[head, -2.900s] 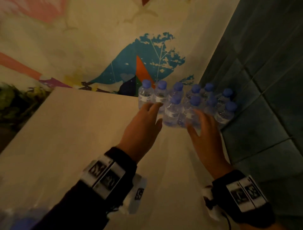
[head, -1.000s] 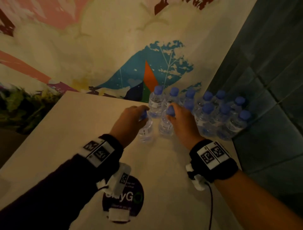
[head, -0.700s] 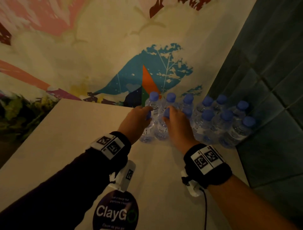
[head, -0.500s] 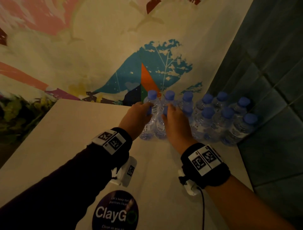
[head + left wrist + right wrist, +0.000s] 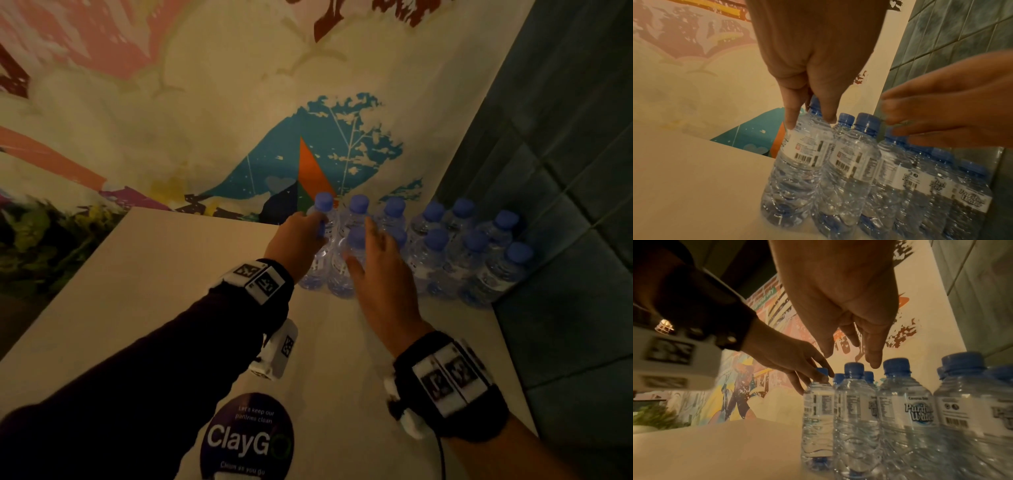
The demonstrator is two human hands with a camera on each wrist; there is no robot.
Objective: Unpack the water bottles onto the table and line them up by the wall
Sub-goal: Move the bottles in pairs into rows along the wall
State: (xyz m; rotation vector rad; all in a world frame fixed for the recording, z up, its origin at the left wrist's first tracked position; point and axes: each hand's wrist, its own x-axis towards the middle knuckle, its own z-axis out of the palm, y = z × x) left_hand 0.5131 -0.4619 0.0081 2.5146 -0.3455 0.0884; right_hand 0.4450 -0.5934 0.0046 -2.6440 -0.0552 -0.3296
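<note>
Several clear water bottles (image 5: 472, 253) with blue caps stand in two rows on the pale table (image 5: 171, 274), against the painted wall in the far right corner. My left hand (image 5: 317, 229) pinches the neck of the front-left bottle (image 5: 803, 162), thumb and finger on either side just under the cap. In the right wrist view the same left hand (image 5: 813, 378) sits on that bottle (image 5: 818, 410). My right hand (image 5: 363, 243) hovers with straight fingers just above the neighbouring front bottle (image 5: 337, 277), holding nothing; its fingertips (image 5: 873, 365) hang clear of the caps.
A mural wall (image 5: 239, 120) runs behind the table and a dark green tiled wall (image 5: 565, 171) closes the right side. A round ClayGo sticker (image 5: 246, 438) lies near the table's front. Plants (image 5: 44, 233) sit beyond the left edge.
Both hands pushed two front bottles back against the row by the wall. The right hand then let go of its bottle and opened; the left hand still holds its bottle's neck.
</note>
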